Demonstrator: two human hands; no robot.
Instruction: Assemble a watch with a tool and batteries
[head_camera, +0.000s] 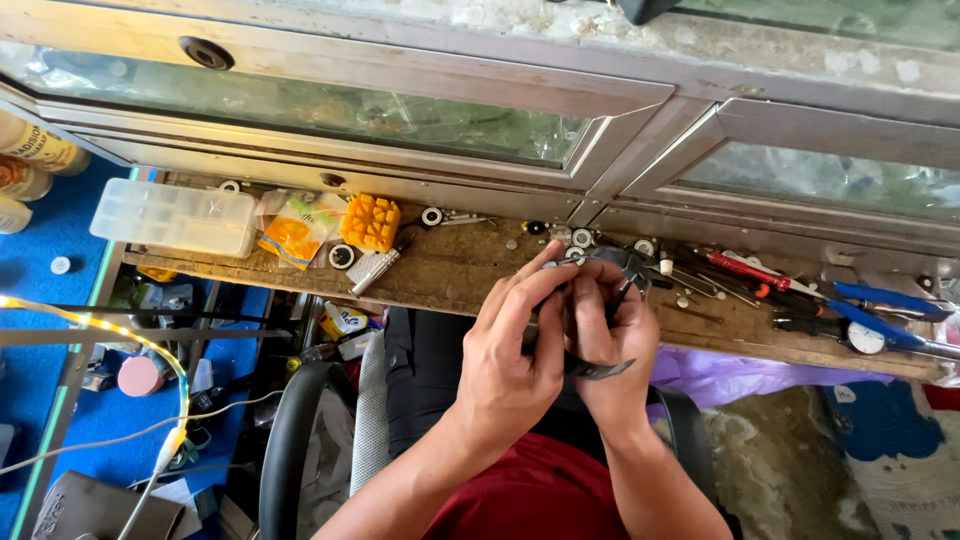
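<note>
Both hands raised together over the lap, just in front of the wooden bench (450, 275). I see the left hand (512, 350) with fingers extended, tips pinching a wristwatch (610, 265). Right hand (608, 335) curled tight around its dark strap, whose end sticks out below. Pliers (880, 300) lie well right.

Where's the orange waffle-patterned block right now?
In the head view, the orange waffle-patterned block sits on the worn wooden bench, left of both hands, between an orange-printed plastic packet and a small round black-and-white part.
</note>
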